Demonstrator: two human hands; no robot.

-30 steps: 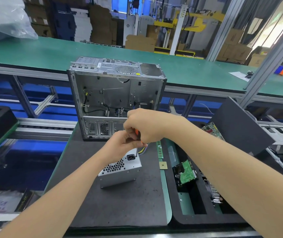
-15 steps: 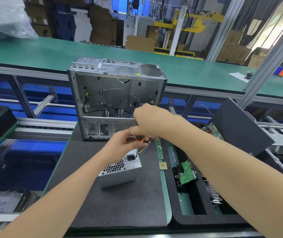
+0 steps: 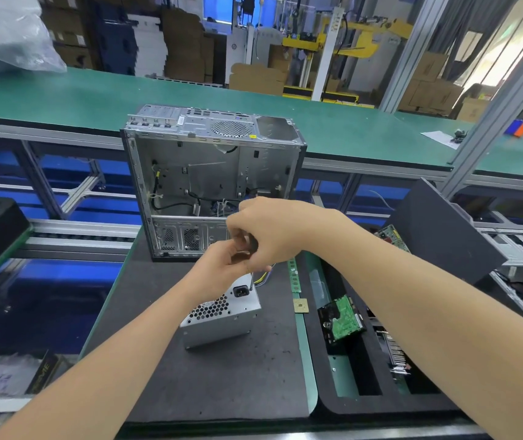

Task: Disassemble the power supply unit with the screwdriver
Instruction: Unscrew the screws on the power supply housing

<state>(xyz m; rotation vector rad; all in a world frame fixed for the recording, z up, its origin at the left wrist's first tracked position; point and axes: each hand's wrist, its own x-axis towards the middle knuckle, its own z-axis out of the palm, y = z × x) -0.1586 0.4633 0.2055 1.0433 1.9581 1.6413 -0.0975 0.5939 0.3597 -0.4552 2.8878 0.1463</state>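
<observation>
Grey metal PSU (image 3: pixel 222 315) lies on black mat (image 3: pixel 164 360); open case (image 3: pixel 212 173) stands behind PSU. Our right hand (image 3: pixel 272 233) is above PSU, fingers curled round screwdriver (image 3: pixel 251 283). Shaft upright, tip at PSU's top right corner. Our left hand (image 3: pixel 218 269) touches right hand, fingers curled at tool; grip we cannot tell. Right of PSU: chip (image 3: pixel 300 305), then drive (image 3: pixel 342 322) in foam tray (image 3: pixel 365 404).

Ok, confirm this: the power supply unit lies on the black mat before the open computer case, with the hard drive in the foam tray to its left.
Wrong side: the head view shows the hard drive in the foam tray to the right of the power supply unit, not the left. The unit does lie on the black mat before the open computer case.
</observation>
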